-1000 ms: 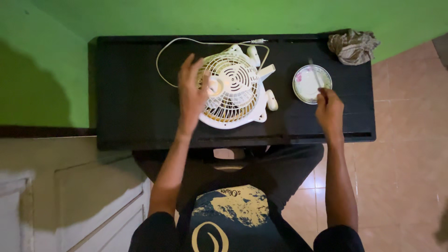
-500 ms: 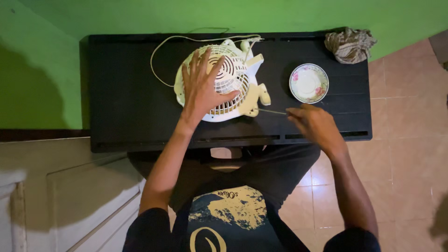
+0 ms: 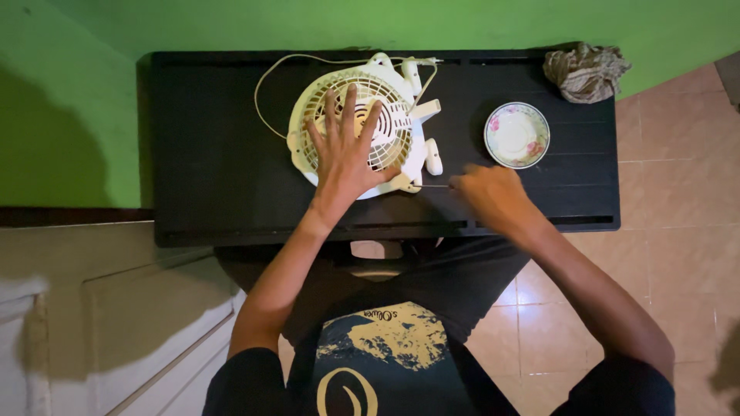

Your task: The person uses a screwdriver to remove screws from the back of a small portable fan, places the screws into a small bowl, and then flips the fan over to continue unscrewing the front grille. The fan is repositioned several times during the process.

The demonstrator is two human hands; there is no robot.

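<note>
A small cream table fan point(image 3: 362, 123) is lying face up on a black table point(image 3: 208, 154), nearer the far edge than the near one and a little left of the table's middle. The left hand point(image 3: 347, 150) is pressing flat on its round grille, the fingers point(image 3: 351, 104) spread wide apart and pointing toward the green wall point(image 3: 231, 23); nothing is being clamped, the palm is simply resting on the guard's near rim. Past the fingertips the fan's thin cord point(image 3: 270, 85) is looping out to the left and running back along the far edge of the table.

Just right of the left thumb, the fan's base is jutting out, and a thin metal tool point(image 3: 433, 186) is touching it there. The right hand point(image 3: 489, 196) is holding that tool, its fingers closed together around the handle end, the knuckles sitting close to the table's near edge.

Beyond the right hand's fingers, apart from them, a small white saucer with a flowered rim point(image 3: 516, 135) is sitting on the slats. Farther still, at the far right corner, a crumpled grey rag point(image 3: 586, 73) is lying against the edge. To the left of the left hand's little finger, a wide stretch of dark tabletop is lying open out to the left edge.
</note>
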